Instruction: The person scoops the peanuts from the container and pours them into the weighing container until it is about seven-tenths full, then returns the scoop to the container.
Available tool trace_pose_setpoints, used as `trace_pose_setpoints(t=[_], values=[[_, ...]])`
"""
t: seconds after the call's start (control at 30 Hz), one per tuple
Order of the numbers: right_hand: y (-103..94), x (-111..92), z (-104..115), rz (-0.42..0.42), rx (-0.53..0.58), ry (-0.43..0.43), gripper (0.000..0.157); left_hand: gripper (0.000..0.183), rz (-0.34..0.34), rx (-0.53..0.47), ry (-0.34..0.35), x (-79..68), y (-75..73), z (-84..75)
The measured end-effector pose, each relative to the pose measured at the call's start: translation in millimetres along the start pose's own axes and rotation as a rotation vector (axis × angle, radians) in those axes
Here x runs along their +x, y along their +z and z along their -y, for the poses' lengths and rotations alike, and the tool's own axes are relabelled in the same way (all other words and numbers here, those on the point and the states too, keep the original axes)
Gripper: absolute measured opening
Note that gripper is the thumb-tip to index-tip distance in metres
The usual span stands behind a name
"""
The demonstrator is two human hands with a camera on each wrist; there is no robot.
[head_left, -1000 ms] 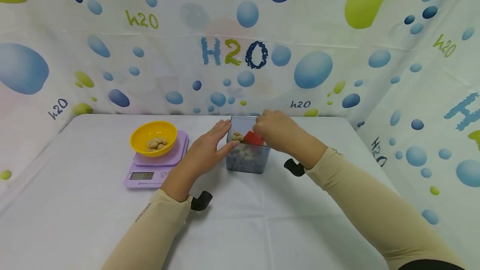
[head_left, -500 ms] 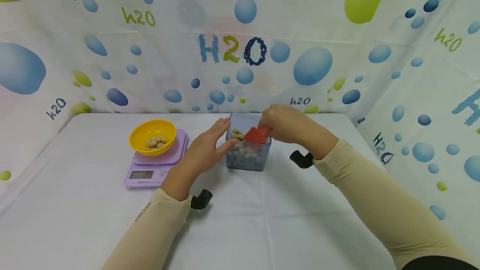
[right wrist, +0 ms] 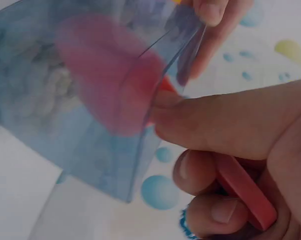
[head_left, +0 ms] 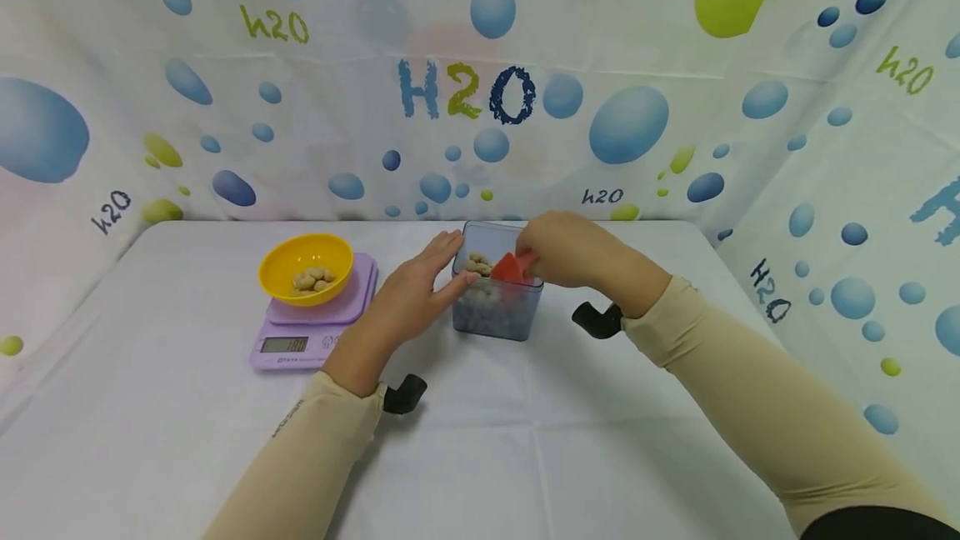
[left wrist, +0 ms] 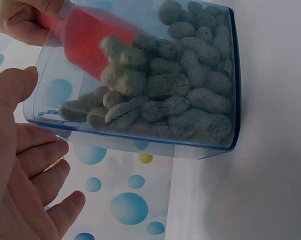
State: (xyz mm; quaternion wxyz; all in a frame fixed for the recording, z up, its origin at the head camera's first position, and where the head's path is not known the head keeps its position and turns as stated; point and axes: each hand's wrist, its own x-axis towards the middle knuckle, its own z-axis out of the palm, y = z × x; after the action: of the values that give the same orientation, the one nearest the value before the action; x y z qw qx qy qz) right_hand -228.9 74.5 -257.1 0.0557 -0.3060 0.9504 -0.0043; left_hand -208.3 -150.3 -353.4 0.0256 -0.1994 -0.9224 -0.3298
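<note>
A clear bluish plastic container [head_left: 491, 319] stands on the table, partly filled with unshelled peanuts [left wrist: 190, 95]. My right hand [head_left: 573, 252] grips the handle of a red scoop [head_left: 512, 267], its fingers curled around it in the right wrist view. The scoop's blade [left wrist: 93, 42] is inside the container, against the peanuts. My left hand [head_left: 405, 298] is at the container's left side near the rim, fingers extended and thumb at the front edge. Left of it, a yellow bowl [head_left: 281, 273] holding several peanuts [head_left: 312, 278] sits on a purple kitchen scale [head_left: 322, 357].
The display [head_left: 284, 345] of the scale appears to read 180. A white cloth [head_left: 480, 457] covers the table. Behind it hangs a white curtain [head_left: 315, 123] printed with blue and green drops, close beyond the container.
The red scoop first rose and tipped into fuller view at the container's rim, then went slightly lower into the container. My left hand stayed by the container.
</note>
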Motion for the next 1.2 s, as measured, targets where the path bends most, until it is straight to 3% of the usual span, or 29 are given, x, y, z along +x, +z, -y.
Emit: trace_pose_setpoints(t=[0.13,0.3,0.5,0.67,0.87,1.2], values=[[6.0,0.3,-13.5,-0.044,0.117,0.005,0.017,0.068,0.003,0.006,0.011,1.5,0.2,-0.3],[14.4,-0.4,-21.3,-0.097,0.174,0.000,0.020,0.068,0.011,-0.003,0.008,1.7,0.5,0.6],[22.6,-2.3,-26.8,-0.169,0.189,-0.011,0.023,0.069,0.014,-0.014,-0.009,0.9,0.6,0.4],[27.6,0.2,-24.3,-0.281,0.125,-0.055,0.024,0.068,-0.004,-0.008,-0.004,1.9,-0.2,0.3],[25.3,2.2,-21.4,-0.235,0.085,-0.144,0.020,0.070,-0.003,-0.016,-0.009,2.6,0.4,1.2],[32.6,-0.1,-31.4,-0.203,0.266,-0.020,0.031,0.070,0.007,-0.006,-0.002,4.7,2.2,1.3]])
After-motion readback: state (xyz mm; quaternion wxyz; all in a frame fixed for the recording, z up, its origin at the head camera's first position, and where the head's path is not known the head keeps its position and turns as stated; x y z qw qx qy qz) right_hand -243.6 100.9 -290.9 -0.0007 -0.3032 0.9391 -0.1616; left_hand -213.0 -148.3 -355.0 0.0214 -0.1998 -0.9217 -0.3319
